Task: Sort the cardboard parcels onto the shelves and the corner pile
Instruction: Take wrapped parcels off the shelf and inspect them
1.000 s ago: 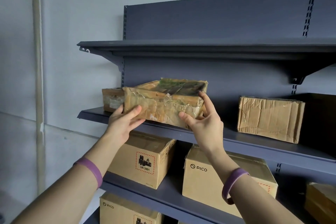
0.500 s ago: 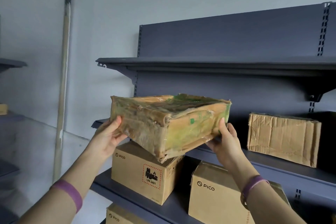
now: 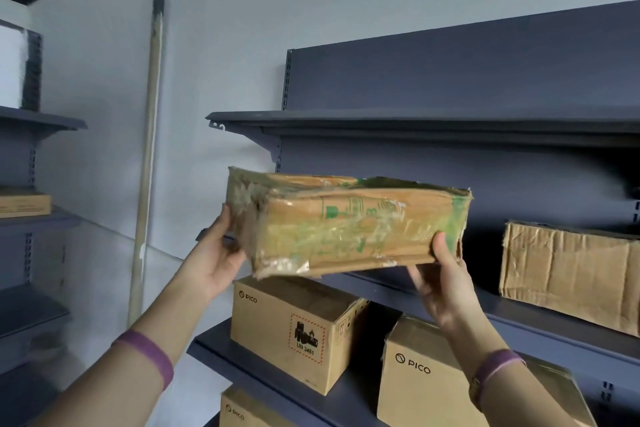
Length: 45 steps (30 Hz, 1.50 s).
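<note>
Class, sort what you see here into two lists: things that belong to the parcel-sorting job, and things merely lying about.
Job: taped parcel, held by left hand and right hand; crumpled parcel on the middle shelf; PICO box with hazard label; second PICO box; grey shelving.
Lying about: pale pole against the wall; white block, upper left.

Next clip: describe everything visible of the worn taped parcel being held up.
The taped parcel is a flat, oblong cardboard box, crumpled, wrapped in wrinkled clear tape, with faded green print on its front and right end. It is held in the air, slightly tilted, before the dark shelving. The left hand grips its left end; the right hand pinches its lower right corner, thumb on the front.
</note>
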Available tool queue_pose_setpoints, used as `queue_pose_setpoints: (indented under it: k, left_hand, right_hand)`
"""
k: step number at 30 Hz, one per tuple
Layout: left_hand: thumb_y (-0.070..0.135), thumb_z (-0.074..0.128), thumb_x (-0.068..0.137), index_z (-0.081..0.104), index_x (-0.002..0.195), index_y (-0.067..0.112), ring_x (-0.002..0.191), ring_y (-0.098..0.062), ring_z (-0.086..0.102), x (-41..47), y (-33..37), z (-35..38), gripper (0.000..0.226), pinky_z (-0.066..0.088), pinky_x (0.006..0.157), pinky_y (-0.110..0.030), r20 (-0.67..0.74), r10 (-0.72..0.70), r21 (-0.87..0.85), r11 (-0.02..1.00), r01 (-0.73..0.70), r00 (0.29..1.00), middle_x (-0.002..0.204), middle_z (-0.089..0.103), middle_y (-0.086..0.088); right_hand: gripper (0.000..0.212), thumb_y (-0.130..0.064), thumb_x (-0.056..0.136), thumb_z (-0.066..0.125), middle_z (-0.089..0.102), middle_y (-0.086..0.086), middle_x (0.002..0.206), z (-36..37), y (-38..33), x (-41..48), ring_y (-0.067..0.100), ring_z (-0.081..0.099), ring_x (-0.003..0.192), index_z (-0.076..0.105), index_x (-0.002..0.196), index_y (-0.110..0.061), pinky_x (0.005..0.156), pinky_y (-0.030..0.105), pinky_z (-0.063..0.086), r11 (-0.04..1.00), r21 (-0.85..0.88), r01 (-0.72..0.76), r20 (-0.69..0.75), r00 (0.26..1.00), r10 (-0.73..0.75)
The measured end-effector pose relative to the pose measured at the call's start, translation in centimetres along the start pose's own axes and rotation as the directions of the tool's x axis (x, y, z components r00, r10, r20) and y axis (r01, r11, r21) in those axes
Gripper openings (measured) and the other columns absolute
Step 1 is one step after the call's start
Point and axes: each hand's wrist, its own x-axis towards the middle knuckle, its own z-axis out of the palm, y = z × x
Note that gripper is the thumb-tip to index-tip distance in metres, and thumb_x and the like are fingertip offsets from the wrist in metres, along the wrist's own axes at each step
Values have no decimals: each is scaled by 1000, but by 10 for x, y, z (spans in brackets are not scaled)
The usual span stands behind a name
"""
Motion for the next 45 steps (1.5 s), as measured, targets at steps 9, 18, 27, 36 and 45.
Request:
queue_pose_setpoints:
  k: [9, 18, 27, 36, 45]
  left_hand:
    - [72, 60, 73, 43, 145, 16, 122, -43, 58, -42, -31, 27, 93, 55, 89, -57, 117, -70, -306, 946, 103, 991, 136, 58, -24]
    - [49, 84, 62, 30, 150, 28, 123, -36, 58, -62, -67, 78, 105, 44, 105, -60, 184, -136, -35, 989, 145, 973, 151, 37, -9]
    - [38, 65, 77, 53, 131, 16, 105, -32, 70, -73, -61, 69, 60, 62, 72, -45, -74, 40, -218, 974, -55, 996, 122, 69, -16]
    - [62, 57, 82, 57, 127, 20, 91, -23, 74, -78, -27, 46, 62, 61, 69, -38, -208, 122, -124, 981, -150, 970, 105, 76, -7]
    - [76, 40, 88, 60, 136, 29, 128, -31, 56, -82, -25, 28, 70, 36, 113, -55, -96, 69, -70, 995, -76, 993, 138, 61, -7]
  right_hand:
    - [53, -26, 88, 69, 66, 12, 124, 14, -3, -15, 22, 71, 97, 49, 135, -14, 57, 28, 60, 995, 28, 101, -125, 987, -96]
    - [57, -11, 85, 71, 67, 12, 117, 41, 16, -47, 25, 74, 88, 41, 134, -12, 63, 37, 62, 995, 89, 50, -33, 998, -47]
    - [62, -56, 74, 56, 66, 16, 127, 17, 13, -64, 32, 68, 108, 52, 125, -21, 73, 37, 62, 989, 27, -143, 212, 968, 134]
    - [84, -61, 72, 62, 49, 22, 141, 16, 8, -51, 42, 63, 114, 27, 146, -40, 80, 50, 60, 933, 148, -328, 201, 934, 297]
    - [61, -42, 85, 57, 65, 18, 127, 25, 2, -54, 36, 63, 117, 52, 136, -9, 78, 45, 61, 923, 160, -349, 332, 900, 283]
